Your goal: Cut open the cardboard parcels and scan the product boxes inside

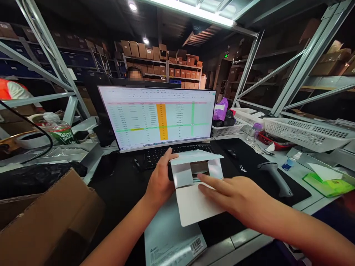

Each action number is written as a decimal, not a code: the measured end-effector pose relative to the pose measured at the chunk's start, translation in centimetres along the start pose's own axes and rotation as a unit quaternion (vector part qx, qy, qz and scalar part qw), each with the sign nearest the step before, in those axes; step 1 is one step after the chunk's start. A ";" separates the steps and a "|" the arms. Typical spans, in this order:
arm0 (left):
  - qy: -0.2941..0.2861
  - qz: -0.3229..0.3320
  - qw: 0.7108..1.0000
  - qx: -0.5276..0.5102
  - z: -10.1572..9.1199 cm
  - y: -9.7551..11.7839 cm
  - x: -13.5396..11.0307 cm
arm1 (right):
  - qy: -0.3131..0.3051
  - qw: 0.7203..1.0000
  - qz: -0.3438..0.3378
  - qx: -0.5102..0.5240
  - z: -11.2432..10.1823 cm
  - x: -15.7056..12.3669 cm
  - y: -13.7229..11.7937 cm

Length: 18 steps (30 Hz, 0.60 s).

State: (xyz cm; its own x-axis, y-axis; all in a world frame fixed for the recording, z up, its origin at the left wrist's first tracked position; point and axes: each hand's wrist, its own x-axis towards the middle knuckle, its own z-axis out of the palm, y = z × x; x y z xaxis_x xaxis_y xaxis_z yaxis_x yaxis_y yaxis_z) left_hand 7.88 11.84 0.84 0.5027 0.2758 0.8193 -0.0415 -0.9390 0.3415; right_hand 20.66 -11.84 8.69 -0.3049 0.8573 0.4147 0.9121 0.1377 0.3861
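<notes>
A small pale box (182, 174) is held up in front of the keyboard, its end flaps folded out toward me. My left hand (162, 177) grips its left side, thumb at the upper edge. My right hand (233, 190) reaches over the lower white flap, fingers stretched out at the box's opening. Something brown shows inside, but I cannot make out what it is. Beneath lies a flat light-blue box (169, 236) with a barcode label at its near end.
A monitor (177, 118) showing a spreadsheet stands behind the keyboard (151, 159). To the right are a barcode scanner (276, 179), a mouse (231, 152) and white baskets (307, 133). An open cardboard box (50, 218) and a bottle (59, 129) are at left. A person (135, 74) is behind the monitor.
</notes>
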 end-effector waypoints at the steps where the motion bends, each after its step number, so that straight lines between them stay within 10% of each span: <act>1: -0.010 0.009 1.000 -0.005 0.1 0.0 -0.1 | -0.004 0.999 0.007 -0.036 0.1 0.3 0.2; 8: 0.020 0.032 0.999 -0.008 -0.6 0.2 0.6 | 0.108 0.966 0.123 -0.201 -0.5 -0.8 0.5; 18: -0.037 0.085 0.994 -0.054 0.0 0.5 0.5 | -0.010 0.982 0.068 -0.175 1.2 0.6 0.6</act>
State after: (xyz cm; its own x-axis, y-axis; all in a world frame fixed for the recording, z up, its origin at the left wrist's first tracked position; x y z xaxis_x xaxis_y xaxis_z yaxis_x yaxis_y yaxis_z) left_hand 8.15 11.48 1.45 0.5427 0.0946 0.8346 -0.2216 -0.9423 0.2510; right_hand 21.38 -10.64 8.16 -0.1786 0.8657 0.4677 0.7935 -0.1544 0.5887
